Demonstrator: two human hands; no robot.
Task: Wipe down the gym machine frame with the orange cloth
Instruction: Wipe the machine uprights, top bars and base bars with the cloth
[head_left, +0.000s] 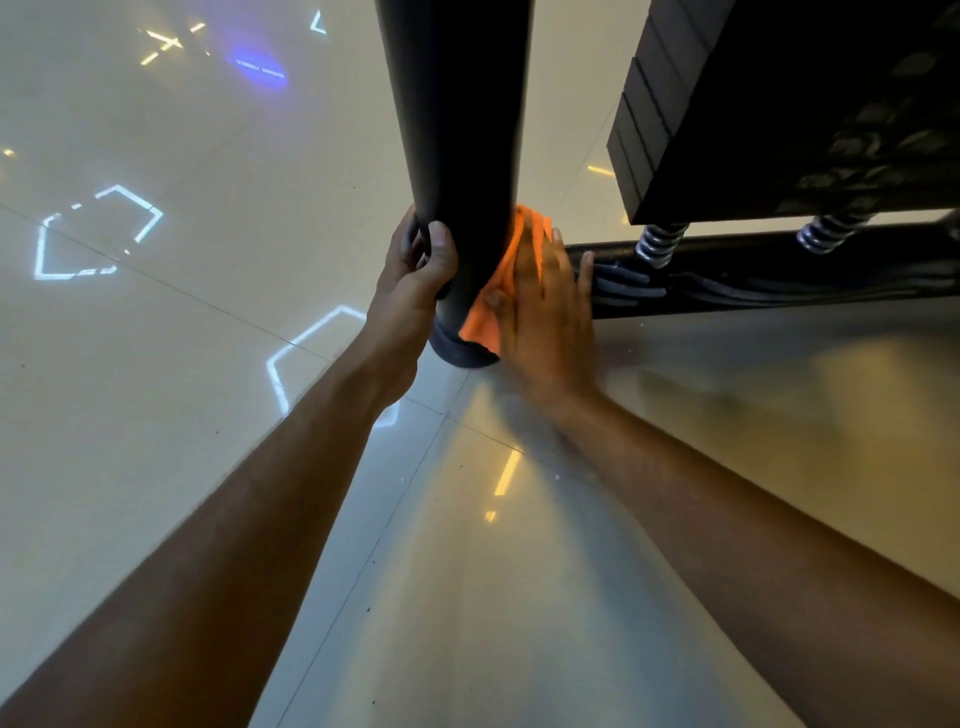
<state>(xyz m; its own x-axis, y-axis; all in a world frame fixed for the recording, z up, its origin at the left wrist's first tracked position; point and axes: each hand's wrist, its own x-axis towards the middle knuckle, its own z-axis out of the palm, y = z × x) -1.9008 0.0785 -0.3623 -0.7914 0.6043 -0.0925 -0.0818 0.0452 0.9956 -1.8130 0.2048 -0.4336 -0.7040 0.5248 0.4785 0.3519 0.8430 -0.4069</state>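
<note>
Orange cloth (496, 291) pinned flat against rt side of black upright post (457, 130), low down near its foot, by your right hand (545, 322), fingers straight, palm pressing, hand blurred. Your left hand (415, 275) wraps post's left side, thumb and fingers curled round it. Base rail (779, 270) w/ two coil springs (662, 244) runs right; weight stack (779, 104) above. Glossy tile floor (182, 338) mirrors ceiling lights.

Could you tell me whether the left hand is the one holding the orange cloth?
No, the right hand presses the orange cloth flat against the black upright post.
</note>
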